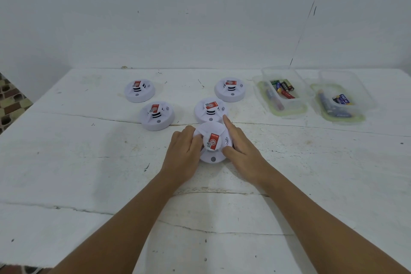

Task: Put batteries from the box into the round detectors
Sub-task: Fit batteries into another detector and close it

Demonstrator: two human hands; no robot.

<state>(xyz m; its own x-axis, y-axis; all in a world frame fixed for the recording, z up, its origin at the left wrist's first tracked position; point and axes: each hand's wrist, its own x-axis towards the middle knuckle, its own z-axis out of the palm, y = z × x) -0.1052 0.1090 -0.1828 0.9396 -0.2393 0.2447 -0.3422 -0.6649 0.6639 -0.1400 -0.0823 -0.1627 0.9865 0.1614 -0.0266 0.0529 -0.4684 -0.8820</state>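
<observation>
In the centre of the frame the nearest detector point(212, 144) is sitting between both hands, tilted up off the white table point(89, 162). The left hand point(184, 153) is curling its fingers over the detector's left rim and the right hand point(241, 149) is clasping its right side, forefinger stretched toward the upper frame. The box point(282, 93) holding the batteries point(283, 88) is lying well apart in the upper right, nearer the right hand, so that hand is likely to be reaching there once the detector is opened.
</observation>
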